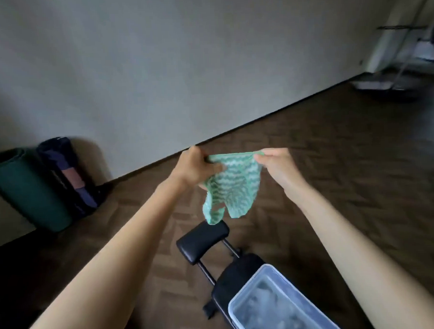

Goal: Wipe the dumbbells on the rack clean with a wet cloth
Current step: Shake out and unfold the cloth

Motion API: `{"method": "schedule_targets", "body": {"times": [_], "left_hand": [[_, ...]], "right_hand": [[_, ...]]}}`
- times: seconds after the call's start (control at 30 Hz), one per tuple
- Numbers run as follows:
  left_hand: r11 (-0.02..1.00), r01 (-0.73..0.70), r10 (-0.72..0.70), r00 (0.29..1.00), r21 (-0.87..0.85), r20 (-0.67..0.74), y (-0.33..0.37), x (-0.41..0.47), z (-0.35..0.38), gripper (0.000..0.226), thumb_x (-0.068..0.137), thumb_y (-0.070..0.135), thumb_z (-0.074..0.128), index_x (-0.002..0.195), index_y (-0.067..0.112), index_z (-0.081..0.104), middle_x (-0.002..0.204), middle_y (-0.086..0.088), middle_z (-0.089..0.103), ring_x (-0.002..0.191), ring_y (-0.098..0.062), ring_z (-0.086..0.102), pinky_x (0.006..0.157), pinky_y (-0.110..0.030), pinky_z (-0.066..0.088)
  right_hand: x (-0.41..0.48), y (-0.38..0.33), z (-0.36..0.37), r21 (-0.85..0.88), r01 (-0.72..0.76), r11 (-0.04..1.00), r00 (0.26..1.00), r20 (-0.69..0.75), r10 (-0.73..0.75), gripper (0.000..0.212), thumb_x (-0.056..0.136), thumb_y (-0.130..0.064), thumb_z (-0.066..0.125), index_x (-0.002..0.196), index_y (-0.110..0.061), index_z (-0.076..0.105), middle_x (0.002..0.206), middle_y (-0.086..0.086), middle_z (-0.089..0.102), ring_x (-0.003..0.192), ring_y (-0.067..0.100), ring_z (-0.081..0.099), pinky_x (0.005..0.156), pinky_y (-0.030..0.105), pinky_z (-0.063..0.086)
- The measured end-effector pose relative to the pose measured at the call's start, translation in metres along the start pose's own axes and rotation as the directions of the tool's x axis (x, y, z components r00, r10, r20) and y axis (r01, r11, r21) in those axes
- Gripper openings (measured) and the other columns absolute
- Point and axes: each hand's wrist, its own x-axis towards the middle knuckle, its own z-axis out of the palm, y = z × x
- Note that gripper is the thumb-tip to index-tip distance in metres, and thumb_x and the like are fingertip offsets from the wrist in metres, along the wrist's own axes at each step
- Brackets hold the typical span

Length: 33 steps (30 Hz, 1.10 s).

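Head view: left hand (195, 165) and right hand (277, 165) each pinch the green cloth (233, 186) by its top corners; at five o'clock, a clear tub (245, 287) holds water (274, 311).

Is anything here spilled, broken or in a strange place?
Nothing looks spilled or broken. Only the tub stands on the narrow bench, an odd, tippy place for it.

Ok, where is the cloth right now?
Centre of the head view: the cloth hangs in the air, its top edge pinched by the left hand and right hand, above the black pad and beyond the clear tub.
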Motion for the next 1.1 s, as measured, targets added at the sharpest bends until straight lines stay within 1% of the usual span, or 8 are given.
{"method": "schedule_targets", "body": {"times": [0.2, 0.4, 0.5, 0.67, 0.8, 0.9, 1.0, 1.1], "left_hand": [[0.977, -0.214, 0.2, 0.931, 0.013, 0.306, 0.035, 0.03, 0.075, 0.019, 0.08, 0.021, 0.072, 0.079, 0.007, 0.059, 0.076, -0.003, 0.06, 0.071, -0.014, 0.056, 0.052, -0.014, 0.037], [0.964, -0.258, 0.184, 0.819, 0.063, 0.543, 0.017, 0.023, 0.171, 0.037, 0.081, 0.019, 0.071, 0.114, 0.004, 0.063, 0.117, -0.009, 0.063, 0.11, -0.021, 0.057, 0.079, -0.022, 0.041], [0.956, -0.26, 0.118, 0.763, 0.134, 0.636, -0.005, 0.011, 0.216, 0.042, 0.083, 0.017, 0.069, 0.123, 0.007, 0.059, 0.124, -0.009, 0.06, 0.117, -0.023, 0.055, 0.087, -0.021, 0.039], [0.95, -0.26, 0.047, 0.665, 0.172, 0.745, -0.042, -0.001, 0.284, 0.045, 0.082, 0.006, 0.067, 0.124, -0.003, 0.053, 0.125, -0.019, 0.056, 0.113, -0.033, 0.055, 0.085, -0.031, 0.045], [0.924, -0.294, -0.034, 0.578, 0.247, 0.816, -0.067, -0.007, 0.329, 0.031, 0.085, 0.007, 0.064, 0.115, 0.003, 0.058, 0.117, -0.019, 0.057, 0.097, -0.025, 0.059, 0.047, -0.014, 0.043], [0.906, -0.316, -0.027, 0.62, 0.281, 0.785, -0.094, -0.01, 0.366, 0.032, 0.09, 0.004, 0.054, 0.122, 0.006, 0.056, 0.129, -0.019, 0.053, 0.113, -0.027, 0.054, 0.078, -0.027, 0.049], [0.917, -0.255, -0.047, 0.697, 0.308, 0.716, -0.108, -0.018, 0.385, 0.047, 0.091, 0.0, 0.043, 0.137, 0.008, 0.042, 0.136, -0.022, 0.039, 0.124, -0.035, 0.043, 0.101, -0.035, 0.04], [0.917, -0.22, -0.073, 0.727, 0.332, 0.683, -0.114, -0.021, 0.39, 0.051, 0.091, 0.001, 0.04, 0.141, 0.01, 0.037, 0.141, -0.021, 0.035, 0.13, -0.035, 0.037, 0.103, -0.037, 0.034]], "right_hand": [[-0.029, 0.048, -0.066, 0.028, -0.249, 0.968, 0.968, -0.028, 0.25, 0.069, 0.095, -0.025, 0.051, 0.15, -0.009, 0.012, 0.154, 0.002, 0.021, 0.139, 0.014, 0.027, 0.104, 0.022, 0.027], [-0.076, 0.141, -0.098, -0.361, -0.348, 0.865, 0.937, -0.153, 0.313, 0.025, 0.081, 0.008, 0.048, 0.09, -0.015, 0.045, 0.095, 0.011, 0.056, 0.09, 0.021, 0.055, 0.065, 0.028, 0.038], [-0.1, 0.186, -0.099, -0.423, -0.413, 0.806, 0.91, -0.171, 0.377, 0.037, 0.076, 0.014, 0.041, 0.057, -0.016, 0.032, 0.057, 0.003, 0.037, 0.058, 0.016, 0.039, 0.051, 0.029, 0.025], [-0.128, 0.249, -0.086, -0.491, -0.54, 0.684, 0.829, -0.169, 0.533, 0.037, 0.074, 0.01, 0.04, 0.056, -0.016, 0.021, 0.058, 0.0, 0.018, 0.054, 0.014, 0.019, 0.055, 0.029, 0.009], [-0.139, 0.302, -0.07, -0.312, -0.772, 0.554, 0.609, -0.111, 0.786, 0.017, 0.083, 0.011, 0.039, 0.088, 0.01, 0.055, 0.083, 0.01, 0.054, 0.074, 0.02, 0.056, 0.061, 0.026, 0.041], [-0.138, 0.338, -0.056, -0.275, -0.806, 0.525, 0.577, -0.164, 0.8, 0.018, 0.086, 0.011, 0.036, 0.08, 0.001, 0.05, 0.073, 0.008, 0.037, 0.065, 0.016, 0.033, 0.051, 0.024, 0.018], [-0.139, 0.359, -0.049, -0.251, -0.798, 0.548, 0.597, -0.202, 0.777, 0.037, 0.094, 0.001, 0.038, 0.13, -0.001, 0.045, 0.114, 0.013, 0.053, 0.09, 0.018, 0.046, 0.05, 0.013, 0.022], [-0.139, 0.372, -0.043, -0.275, -0.8, 0.533, 0.587, -0.172, 0.791, 0.035, 0.095, -0.003, 0.038, 0.13, -0.005, 0.041, 0.086, 0.003, 0.046, 0.071, 0.015, 0.04, 0.051, 0.018, 0.025]]}}
